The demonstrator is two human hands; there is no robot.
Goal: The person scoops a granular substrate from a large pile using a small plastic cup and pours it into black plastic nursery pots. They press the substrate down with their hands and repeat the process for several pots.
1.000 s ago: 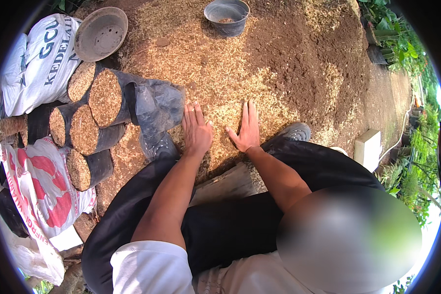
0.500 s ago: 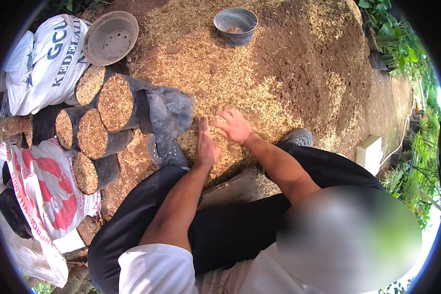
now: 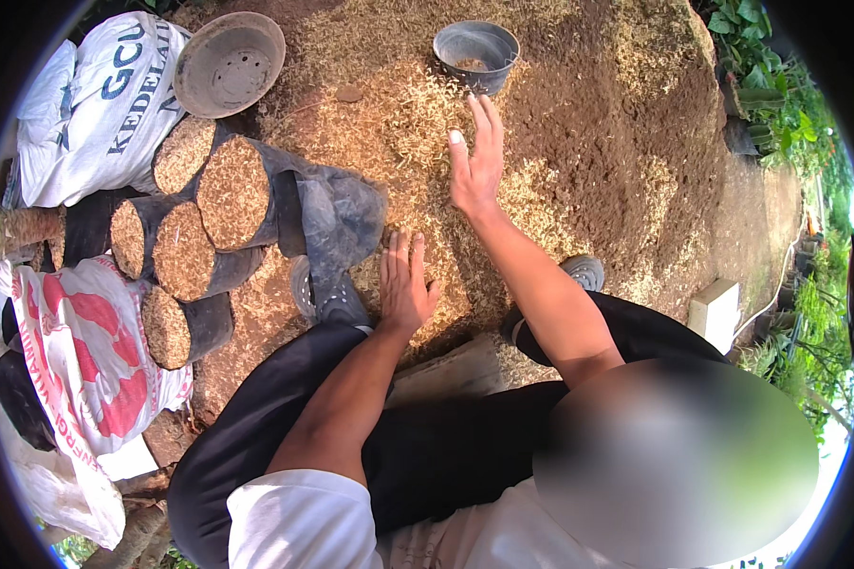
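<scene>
My right hand [image 3: 478, 166] reaches forward over the pale chaff mix [image 3: 389, 133] spread on the soil. Its fingers are stretched out, just short of a dark bucket [image 3: 475, 76] with a little brown material inside. Closer to me, my left hand [image 3: 406, 292] is held low over the same mix with its fingers extended and nothing in them. Left of it lies an unfilled, crumpled black plastic bag [image 3: 343, 216], beside a filled planting bag [image 3: 232, 192]. Whether either palm touches the ground is hard to see.
Several more filled black planting bags [image 3: 184, 251] cluster on the left, between a white sack [image 3: 114, 104] and a red-and-white sack [image 3: 90, 360]. A round basin with holes [image 3: 228, 68] stands behind them. My shoes [image 3: 584, 272] flank the work area; a pale block [image 3: 714, 308] sits right.
My right hand has moved forward, away from my left hand and toward the bucket. My left hand has turned flatter and spread its fingers, staying close to the same spot.
</scene>
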